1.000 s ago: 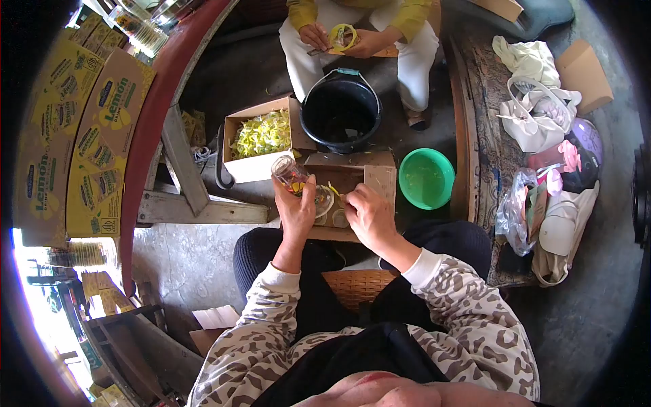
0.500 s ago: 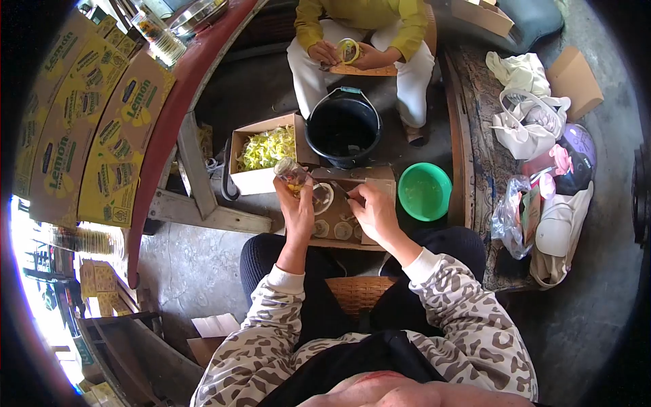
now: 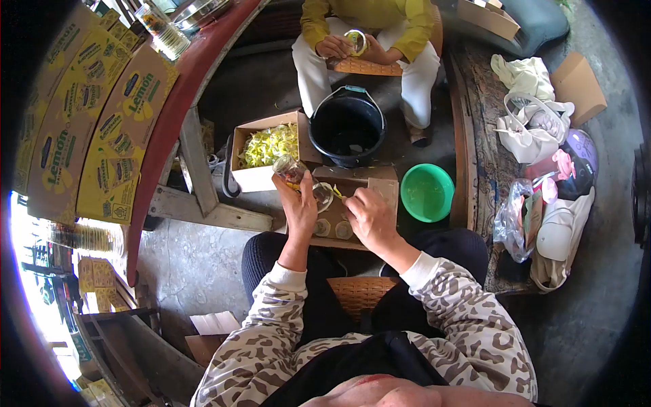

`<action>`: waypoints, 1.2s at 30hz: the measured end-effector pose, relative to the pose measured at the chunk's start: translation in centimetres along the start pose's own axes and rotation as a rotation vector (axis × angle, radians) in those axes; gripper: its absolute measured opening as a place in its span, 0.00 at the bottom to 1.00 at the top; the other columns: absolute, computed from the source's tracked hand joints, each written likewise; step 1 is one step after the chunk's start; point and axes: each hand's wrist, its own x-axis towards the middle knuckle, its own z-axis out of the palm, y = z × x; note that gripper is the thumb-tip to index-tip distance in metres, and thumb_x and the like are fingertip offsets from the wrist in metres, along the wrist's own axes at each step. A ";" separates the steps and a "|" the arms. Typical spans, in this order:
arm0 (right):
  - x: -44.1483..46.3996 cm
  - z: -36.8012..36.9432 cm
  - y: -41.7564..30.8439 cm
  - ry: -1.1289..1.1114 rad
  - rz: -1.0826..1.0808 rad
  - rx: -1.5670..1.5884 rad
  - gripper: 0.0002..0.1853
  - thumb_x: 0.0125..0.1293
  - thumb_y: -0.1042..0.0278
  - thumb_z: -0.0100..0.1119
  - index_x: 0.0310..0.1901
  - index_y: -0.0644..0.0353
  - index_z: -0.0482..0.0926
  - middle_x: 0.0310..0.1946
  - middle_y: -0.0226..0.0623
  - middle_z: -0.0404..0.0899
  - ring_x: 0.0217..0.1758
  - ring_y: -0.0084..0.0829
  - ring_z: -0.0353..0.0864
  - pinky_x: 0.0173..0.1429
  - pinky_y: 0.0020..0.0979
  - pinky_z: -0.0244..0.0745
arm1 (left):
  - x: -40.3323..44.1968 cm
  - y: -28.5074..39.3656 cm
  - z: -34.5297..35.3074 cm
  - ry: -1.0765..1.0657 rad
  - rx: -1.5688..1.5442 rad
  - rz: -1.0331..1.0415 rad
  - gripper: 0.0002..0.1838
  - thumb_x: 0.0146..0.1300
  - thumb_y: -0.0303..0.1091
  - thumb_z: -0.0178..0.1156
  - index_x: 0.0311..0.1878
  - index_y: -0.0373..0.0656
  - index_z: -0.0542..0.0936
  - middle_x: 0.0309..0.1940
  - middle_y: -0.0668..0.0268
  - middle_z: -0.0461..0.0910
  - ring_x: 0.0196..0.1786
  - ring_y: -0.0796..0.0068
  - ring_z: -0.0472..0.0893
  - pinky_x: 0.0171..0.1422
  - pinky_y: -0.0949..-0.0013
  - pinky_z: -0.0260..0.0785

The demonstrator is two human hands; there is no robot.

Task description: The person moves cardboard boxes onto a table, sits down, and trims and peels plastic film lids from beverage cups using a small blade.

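Observation:
My left hand [image 3: 298,207] is wrapped round a stack of clear plastic cups [image 3: 288,168] with coloured print, tilted with the open rim toward my right hand. My right hand [image 3: 369,216] is pinched just right of that rim, at a small yellow strip [image 3: 336,192]; a tool in those fingers is too small to make out. Below both hands stands an open cardboard box [image 3: 383,190] with several round cups [image 3: 343,230] in it. Behind my left hand, a box [image 3: 254,180] holds yellow-green scraps [image 3: 270,145].
A black bucket [image 3: 347,160] stands ahead, a green basin [image 3: 427,192] to its right. Across from me sits a person [image 3: 366,20] holding a cup. Bags [image 3: 532,136] lie on the right bench; lemon cartons [image 3: 122,136] and a red table edge [image 3: 178,88] are left.
Since the previous frame, my right hand has shifted slightly, and the yellow strip shows again at its fingertips. The co-worker's cup has turned. The whole view has shifted a little.

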 end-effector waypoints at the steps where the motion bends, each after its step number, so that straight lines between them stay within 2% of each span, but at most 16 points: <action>1: -0.1 0.0 0.0 -0.005 0.001 -0.023 0.10 0.47 0.80 0.64 0.34 0.61 0.78 0.32 0.36 0.72 0.39 0.36 0.77 0.40 0.36 0.76 | -0.2 0.0 0.3 -0.016 -0.013 -0.047 0.19 0.69 0.31 0.56 0.57 0.35 0.62 0.46 0.59 0.69 0.47 0.72 0.69 0.54 0.67 0.64; 7: -0.2 0.7 0.8 -0.001 0.121 0.025 0.09 0.50 0.77 0.65 0.35 0.63 0.79 0.31 0.39 0.73 0.39 0.44 0.77 0.42 0.43 0.73 | -0.3 0.0 1.1 -0.058 0.015 -0.024 0.17 0.70 0.31 0.55 0.56 0.35 0.63 0.46 0.59 0.71 0.48 0.71 0.71 0.53 0.68 0.66; 9: -0.2 1.2 1.3 0.026 0.331 0.222 0.06 0.54 0.76 0.64 0.34 0.64 0.79 0.30 0.41 0.76 0.38 0.45 0.79 0.43 0.41 0.73 | -0.1 -1.3 1.1 -0.078 0.019 -0.033 0.19 0.70 0.31 0.54 0.58 0.34 0.62 0.48 0.58 0.70 0.48 0.71 0.71 0.55 0.68 0.67; 10: 0.0 1.2 1.9 -0.010 0.475 0.398 0.04 0.58 0.75 0.64 0.32 0.66 0.80 0.31 0.43 0.79 0.34 0.38 0.80 0.41 0.36 0.74 | -0.1 -1.1 1.1 -0.053 -0.023 -0.022 0.20 0.70 0.33 0.55 0.58 0.34 0.61 0.46 0.56 0.71 0.46 0.69 0.72 0.53 0.67 0.67; 11: 0.3 1.2 2.8 -0.134 0.641 0.577 0.04 0.61 0.74 0.64 0.35 0.64 0.80 0.32 0.36 0.81 0.32 0.26 0.78 0.39 0.29 0.72 | 0.0 -1.0 1.0 -0.023 -0.062 -0.009 0.22 0.70 0.35 0.57 0.58 0.33 0.60 0.45 0.54 0.72 0.44 0.67 0.73 0.50 0.66 0.68; 13: 0.4 1.9 4.4 -0.113 0.752 0.922 0.05 0.63 0.73 0.64 0.38 0.61 0.79 0.31 0.27 0.79 0.33 0.18 0.75 0.37 0.23 0.69 | 0.3 -1.3 0.9 -0.021 -0.055 0.001 0.23 0.70 0.36 0.56 0.58 0.33 0.60 0.45 0.54 0.72 0.46 0.67 0.73 0.53 0.65 0.67; 14: 0.3 1.7 4.9 -0.166 0.839 1.162 0.06 0.64 0.72 0.64 0.41 0.57 0.77 0.31 0.22 0.77 0.34 0.16 0.74 0.38 0.21 0.68 | 0.3 -1.5 1.0 -0.025 -0.069 0.045 0.23 0.70 0.36 0.57 0.58 0.33 0.59 0.46 0.54 0.72 0.48 0.67 0.73 0.55 0.65 0.66; 17: 0.6 1.3 4.6 -0.203 0.951 1.364 0.07 0.65 0.70 0.63 0.42 0.55 0.76 0.32 0.22 0.76 0.33 0.14 0.73 0.37 0.20 0.70 | -0.8 -0.1 1.4 -0.088 -0.039 0.058 0.25 0.71 0.37 0.56 0.60 0.31 0.59 0.49 0.51 0.73 0.52 0.64 0.73 0.59 0.65 0.65; 19: 0.6 1.3 4.2 -0.242 0.992 1.401 0.06 0.66 0.69 0.63 0.42 0.53 0.76 0.32 0.22 0.76 0.32 0.15 0.74 0.38 0.20 0.72 | -1.5 0.4 1.3 -0.196 -0.033 -0.055 0.29 0.74 0.38 0.53 0.68 0.32 0.54 0.58 0.51 0.69 0.60 0.64 0.70 0.66 0.65 0.61; 23: 0.4 1.5 4.0 -0.306 1.011 1.556 0.05 0.68 0.69 0.60 0.44 0.55 0.76 0.35 0.24 0.80 0.35 0.17 0.79 0.42 0.21 0.76 | -2.2 0.8 0.9 -0.277 0.017 -0.071 0.31 0.73 0.41 0.55 0.69 0.32 0.55 0.60 0.49 0.68 0.60 0.62 0.70 0.66 0.64 0.61; 25: 0.5 1.4 3.8 -0.250 1.033 1.637 0.06 0.68 0.70 0.61 0.45 0.56 0.77 0.36 0.26 0.81 0.35 0.18 0.80 0.40 0.21 0.75 | -2.3 1.5 0.5 -0.248 0.237 0.026 0.30 0.69 0.43 0.61 0.60 0.30 0.61 0.55 0.42 0.70 0.58 0.54 0.71 0.64 0.57 0.63; 26: 0.6 1.3 3.8 -0.229 1.015 1.651 0.07 0.68 0.70 0.61 0.45 0.56 0.77 0.38 0.28 0.82 0.39 0.19 0.80 0.41 0.22 0.72 | -3.0 1.8 0.7 -0.118 0.201 0.167 0.31 0.66 0.42 0.63 0.62 0.31 0.61 0.54 0.42 0.69 0.60 0.48 0.68 0.65 0.53 0.60; 29: 0.8 1.3 3.8 -0.151 1.004 1.652 0.06 0.68 0.70 0.61 0.45 0.56 0.77 0.39 0.28 0.83 0.41 0.20 0.79 0.44 0.23 0.71 | -5.5 4.7 -0.6 0.002 0.359 0.292 0.29 0.63 0.37 0.65 0.61 0.33 0.65 0.50 0.49 0.70 0.58 0.50 0.68 0.64 0.52 0.60; 31: 1.2 1.3 3.6 -0.122 1.026 1.628 0.07 0.68 0.70 0.61 0.46 0.56 0.76 0.40 0.29 0.83 0.42 0.20 0.79 0.45 0.23 0.71 | -8.3 6.4 -1.3 -0.233 0.391 0.390 0.23 0.63 0.33 0.63 0.59 0.37 0.70 0.47 0.54 0.69 0.55 0.56 0.68 0.64 0.56 0.59; 33: 1.0 2.1 4.1 -0.065 1.009 1.656 0.07 0.68 0.70 0.61 0.46 0.55 0.76 0.42 0.30 0.83 0.43 0.20 0.79 0.45 0.23 0.71 | -12.1 9.0 -1.0 -0.482 0.403 0.345 0.21 0.60 0.30 0.64 0.56 0.39 0.73 0.49 0.56 0.69 0.54 0.57 0.68 0.62 0.57 0.59; 36: 1.6 0.9 2.9 -0.051 1.000 1.617 0.08 0.67 0.70 0.61 0.46 0.55 0.75 0.42 0.30 0.83 0.43 0.20 0.79 0.48 0.26 0.72 | -15.7 10.0 0.7 -0.596 0.362 0.235 0.21 0.58 0.31 0.66 0.55 0.42 0.74 0.49 0.56 0.68 0.54 0.57 0.66 0.61 0.56 0.60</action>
